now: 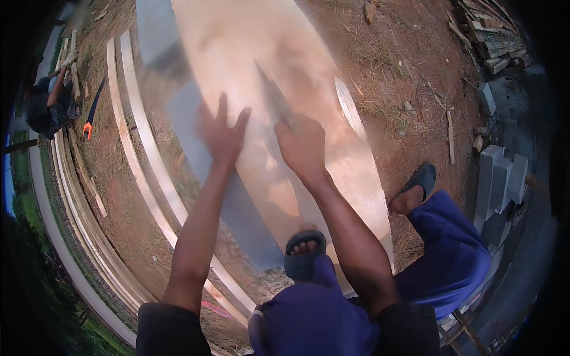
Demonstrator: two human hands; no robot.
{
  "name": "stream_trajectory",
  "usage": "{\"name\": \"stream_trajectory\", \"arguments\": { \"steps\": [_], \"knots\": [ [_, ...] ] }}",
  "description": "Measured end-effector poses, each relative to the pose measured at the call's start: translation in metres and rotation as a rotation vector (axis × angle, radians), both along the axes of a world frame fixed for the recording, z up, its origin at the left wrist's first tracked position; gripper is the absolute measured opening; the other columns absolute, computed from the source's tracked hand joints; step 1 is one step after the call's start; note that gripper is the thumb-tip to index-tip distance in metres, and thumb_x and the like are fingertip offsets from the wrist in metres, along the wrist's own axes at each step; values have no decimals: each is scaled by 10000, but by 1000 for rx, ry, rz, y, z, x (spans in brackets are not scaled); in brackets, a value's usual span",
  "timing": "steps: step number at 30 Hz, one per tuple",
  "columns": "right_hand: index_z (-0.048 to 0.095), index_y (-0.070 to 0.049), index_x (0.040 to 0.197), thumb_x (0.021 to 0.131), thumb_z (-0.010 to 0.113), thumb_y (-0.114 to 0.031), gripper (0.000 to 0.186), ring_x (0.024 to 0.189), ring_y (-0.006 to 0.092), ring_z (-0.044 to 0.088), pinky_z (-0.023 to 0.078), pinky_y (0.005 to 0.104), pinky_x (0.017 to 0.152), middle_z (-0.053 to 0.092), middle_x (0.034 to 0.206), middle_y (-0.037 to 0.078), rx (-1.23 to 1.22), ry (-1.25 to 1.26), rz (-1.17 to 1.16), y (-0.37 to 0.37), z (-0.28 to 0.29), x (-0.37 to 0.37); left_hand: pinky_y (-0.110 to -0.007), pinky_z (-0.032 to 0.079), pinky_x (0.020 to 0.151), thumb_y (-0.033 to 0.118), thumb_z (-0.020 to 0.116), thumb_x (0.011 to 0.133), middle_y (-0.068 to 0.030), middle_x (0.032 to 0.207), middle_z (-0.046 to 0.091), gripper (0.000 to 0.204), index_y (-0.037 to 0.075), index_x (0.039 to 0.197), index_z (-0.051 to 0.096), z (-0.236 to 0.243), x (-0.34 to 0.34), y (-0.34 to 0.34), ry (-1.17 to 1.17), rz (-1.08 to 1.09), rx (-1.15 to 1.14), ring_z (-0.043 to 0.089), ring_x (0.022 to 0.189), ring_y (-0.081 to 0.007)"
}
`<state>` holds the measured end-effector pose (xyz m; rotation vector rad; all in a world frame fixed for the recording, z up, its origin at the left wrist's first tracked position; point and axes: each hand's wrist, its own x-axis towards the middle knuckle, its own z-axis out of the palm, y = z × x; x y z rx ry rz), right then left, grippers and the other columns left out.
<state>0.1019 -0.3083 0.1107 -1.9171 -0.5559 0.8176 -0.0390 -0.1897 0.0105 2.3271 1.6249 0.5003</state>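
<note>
A large pale plywood sheet (356, 190) lies in front of me, over a grey sheet (252, 240) whose edge shows on the left. My left hand (225, 135) is spread on the plywood near its left edge, fingers apart and slightly blurred. Closed in a fist, my right hand (301, 147) grips a hand saw (272, 89); its handle is hidden by the fingers. The tapering, motion-blurred blade points away from me over the plywood. My sandalled foot (304, 249) is on the near part of the board.
Long wooden strips (142, 130) lie on the dirt to the left, near an orange-handled saw (89, 127). Another person (50, 104) crouches at the far left. Grey blocks (499, 184) stand at right, with a stack of wood pieces (496, 38) farther off. My other foot (415, 193) is on the ground.
</note>
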Motion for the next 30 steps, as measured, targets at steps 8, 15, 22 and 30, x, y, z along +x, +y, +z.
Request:
{"name": "stream_trajectory", "arguments": {
  "steps": [8, 15, 22, 30],
  "knots": [
    [585, 82, 758, 907, 600, 24, 161, 701, 149, 710, 587, 311, 645, 677, 670, 109, -27, 194, 75, -188, 93, -36, -708, 80, 1167, 606, 678, 887, -262, 1599, 287, 759, 204, 1506, 502, -1, -16, 5, 28, 11, 42, 197, 1520, -437],
    [555, 64, 706, 832, 655, -164, 279, 517, 172, 506, 436, 374, 519, 545, 555, 149, 70, 75, -24, -16, -1, -4, -693, 75, 1178, 601, 678, 887, -258, 1605, 281, 756, 204, 1506, 502, -7, -7, 2, 32, -3, 46, 185, 1527, -430],
    [590, 63, 748, 890, 633, 4, 159, 657, 100, 666, 539, 281, 595, 678, 656, 114, -20, 334, -18, -156, 78, -42, -702, 78, 1173, 614, 688, 872, -244, 1603, 294, 766, 210, 1499, 512, -2, -26, 3, 65, 26, 39, 191, 1523, -433],
    [542, 50, 702, 841, 652, -121, 246, 552, 128, 484, 407, 344, 521, 526, 553, 86, 139, 118, -1, -49, -4, -9, -708, 86, 1168, 626, 685, 866, -233, 1590, 316, 771, 215, 1497, 518, -6, -6, 1, 54, 23, 42, 217, 1514, -431]
  ]
}}
